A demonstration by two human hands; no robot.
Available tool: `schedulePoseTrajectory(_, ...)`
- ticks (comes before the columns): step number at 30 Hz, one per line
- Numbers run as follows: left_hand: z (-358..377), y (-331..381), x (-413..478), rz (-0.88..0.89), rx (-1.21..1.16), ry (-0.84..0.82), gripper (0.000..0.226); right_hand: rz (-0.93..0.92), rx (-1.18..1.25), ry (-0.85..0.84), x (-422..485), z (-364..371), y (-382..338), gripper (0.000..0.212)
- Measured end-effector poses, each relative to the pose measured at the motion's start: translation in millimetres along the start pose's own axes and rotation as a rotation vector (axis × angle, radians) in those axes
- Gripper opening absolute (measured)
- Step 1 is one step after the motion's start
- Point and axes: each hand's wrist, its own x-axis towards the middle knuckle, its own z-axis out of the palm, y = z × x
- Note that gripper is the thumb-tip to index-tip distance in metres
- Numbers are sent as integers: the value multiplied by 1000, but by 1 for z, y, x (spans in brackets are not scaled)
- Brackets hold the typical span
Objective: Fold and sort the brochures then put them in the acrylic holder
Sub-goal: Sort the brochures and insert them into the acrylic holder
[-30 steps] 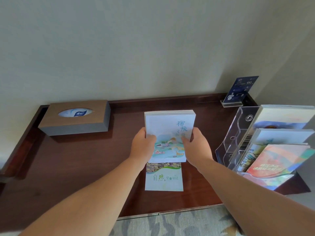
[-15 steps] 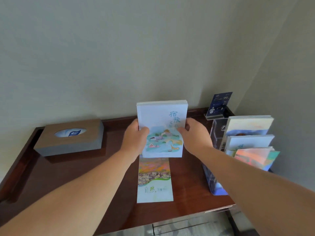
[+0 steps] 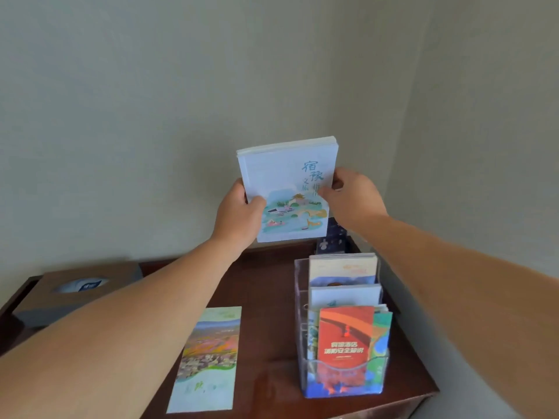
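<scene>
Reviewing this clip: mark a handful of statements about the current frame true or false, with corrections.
1. The left hand and the right hand both grip the brochure stack. True.
2. A single landscape brochure lies flat on the table, apart from the acrylic holder. True.
3. The brochure stack rests on the table. False: it is held up in the air, in front of the wall.
4. The acrylic holder is empty. False: brochures fill its tiers, with a red brochure in front.
</scene>
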Motion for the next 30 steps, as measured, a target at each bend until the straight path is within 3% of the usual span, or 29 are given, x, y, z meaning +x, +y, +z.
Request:
schedulePoseTrajectory(6,63,22,-13,-26,2,-18,28,-35,37,-6,9,-47,55,4)
schedulePoseTrajectory(11,89,18,-28,-76,45,-87,30,8,104,-70,1,-56,93,10)
schedulePoseTrajectory(22,94,23,-19,-119,45,-146,42,25,96,-78,3,-59,105,15)
schedulePoseTrajectory(30,102,-4,-22,-208,207,-218,25,128,-31,-158,-10,-39,127,16)
